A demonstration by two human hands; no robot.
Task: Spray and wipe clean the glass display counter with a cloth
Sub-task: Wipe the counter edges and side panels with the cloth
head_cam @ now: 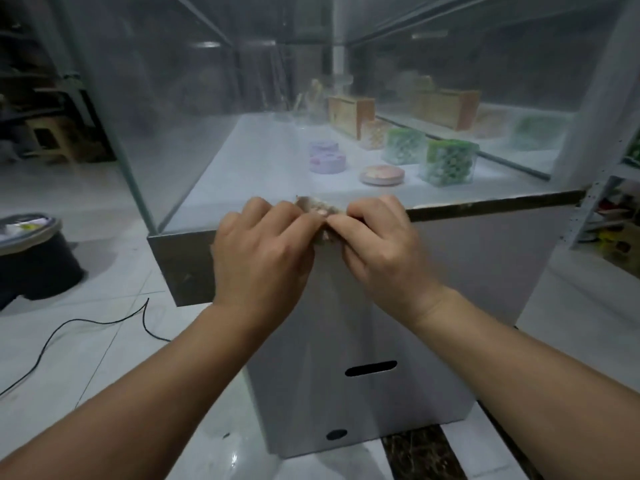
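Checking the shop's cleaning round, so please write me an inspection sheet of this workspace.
Surface: glass counter looks hazy and streaked.
Job's things: small cloth bunched at the front rim; spray bottle: nothing seen.
Clutter: inside the counter, purple tins, green boxes and a wooden box.
Hands: left hand and right hand both pinch the cloth.
Cables: one black cable lies loose on the floor tiles at the left.
Surroundings: black tub at the left, shelf rack with goods at the right.
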